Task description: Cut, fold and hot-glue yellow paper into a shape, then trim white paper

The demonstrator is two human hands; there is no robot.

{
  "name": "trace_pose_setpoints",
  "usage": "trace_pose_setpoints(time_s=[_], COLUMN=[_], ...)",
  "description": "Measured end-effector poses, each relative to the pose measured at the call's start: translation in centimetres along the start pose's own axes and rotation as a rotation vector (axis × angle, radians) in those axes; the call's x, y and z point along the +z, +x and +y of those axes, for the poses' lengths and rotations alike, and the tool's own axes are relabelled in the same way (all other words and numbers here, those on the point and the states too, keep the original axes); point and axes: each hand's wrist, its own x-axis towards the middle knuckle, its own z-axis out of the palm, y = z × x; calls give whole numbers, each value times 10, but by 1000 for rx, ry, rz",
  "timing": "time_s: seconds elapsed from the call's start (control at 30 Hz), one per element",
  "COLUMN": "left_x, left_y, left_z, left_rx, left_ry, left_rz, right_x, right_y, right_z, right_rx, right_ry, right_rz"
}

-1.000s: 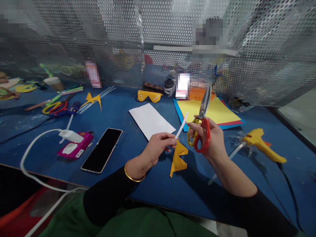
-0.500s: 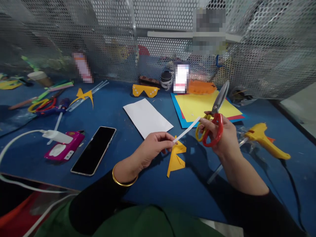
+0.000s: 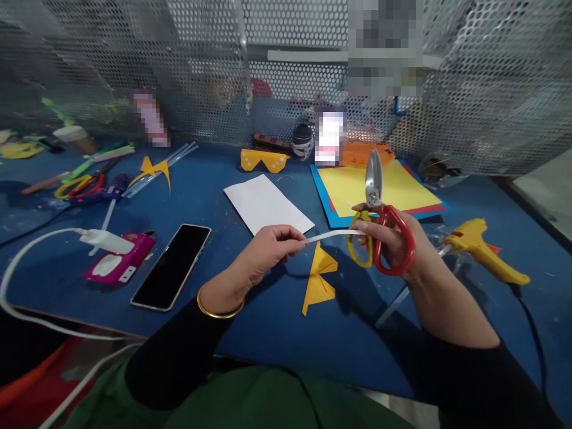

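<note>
My left hand [image 3: 263,253] pinches one end of a narrow white paper strip [image 3: 329,236] that runs level toward my right hand [image 3: 393,241]. My right hand grips red and yellow handled scissors [image 3: 379,226], blades closed and pointing up, and its fingertips touch the strip's other end. Just below the strip a folded yellow paper piece [image 3: 319,277] lies on the blue table [image 3: 277,333].
A white sheet [image 3: 266,204] and a stack of yellow, red and blue paper [image 3: 384,190] lie beyond my hands. A yellow glue gun [image 3: 485,249] is at right. A black phone [image 3: 172,266], a pink box with a white charger [image 3: 117,260] and more scissors [image 3: 80,186] sit at left. Perforated metal screen behind.
The strip has swung from slanting upward to lying level between both hands. The scissors tipped right, then came back upright. My right hand dropped slightly.
</note>
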Motion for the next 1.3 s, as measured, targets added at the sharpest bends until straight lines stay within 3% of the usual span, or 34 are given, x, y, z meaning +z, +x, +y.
trace_pose_setpoints(time_s=[0.2,0.57,0.87,1.3], left_x=[-8,-15,-12,-12], left_y=[1,5,5,3], left_z=[5,6,5,3], left_rx=[8,-16,3,69], left_ry=[50,-82,-165,-26], left_rz=[31,137,191,323], right_x=[-2,-3,11,26], right_y=[-7,-12,-14,-21], right_z=[-7,-4,1,8], right_rx=[8,68,138,207], right_ry=[-84,-82,-117,5], right_rz=[-137,-378,-412,-439])
